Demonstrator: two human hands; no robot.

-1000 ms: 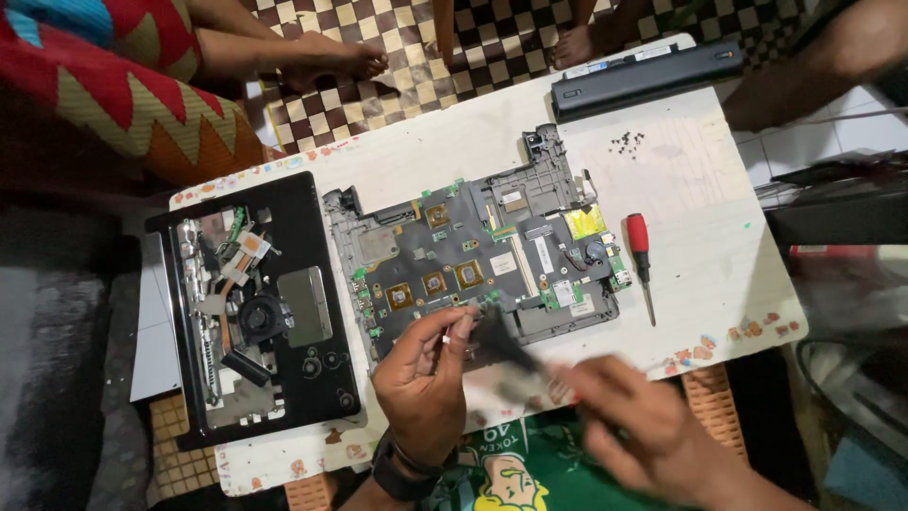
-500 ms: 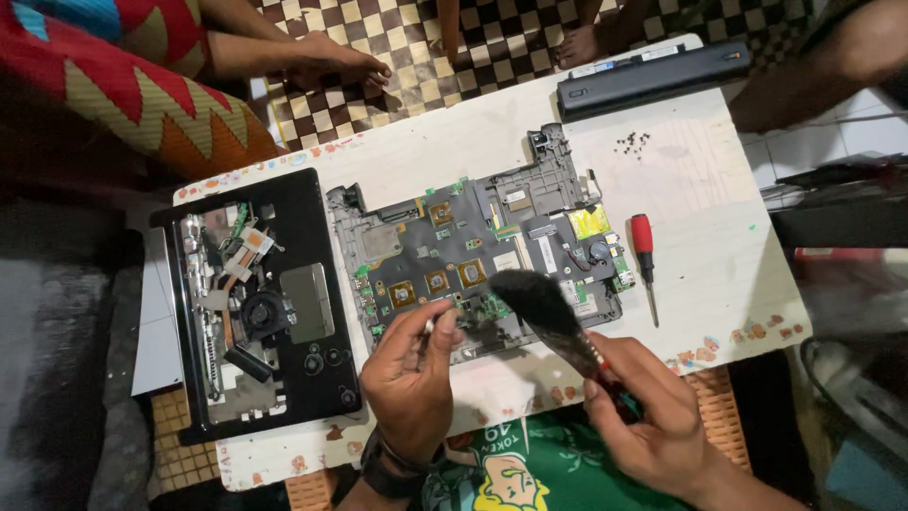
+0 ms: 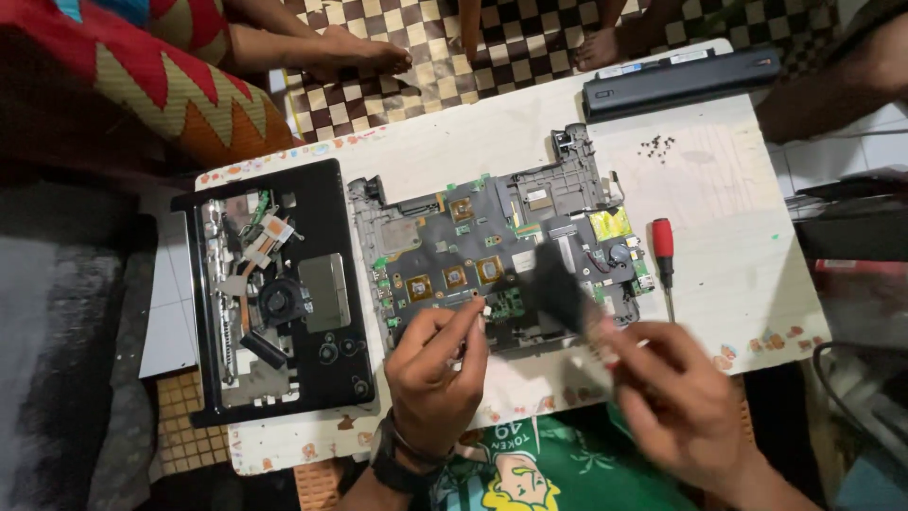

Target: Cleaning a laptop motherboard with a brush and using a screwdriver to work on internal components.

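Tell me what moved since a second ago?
The right hand swung its dark brush up from the board's near edge onto the circuit board. The left hand stayed pinched at the board's edge. The red screwdriver and black laptop shell stayed put.

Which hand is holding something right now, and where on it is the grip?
The right hand holds a blurred dark brush-like tool by its near end; its head is over the grey laptop motherboard. The left hand pinches at the board's near edge.

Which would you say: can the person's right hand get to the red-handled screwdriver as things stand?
Probably yes. The red-handled screwdriver lies uncovered on the board just beyond the right hand, with nothing between them, though that hand already holds a dark brush.
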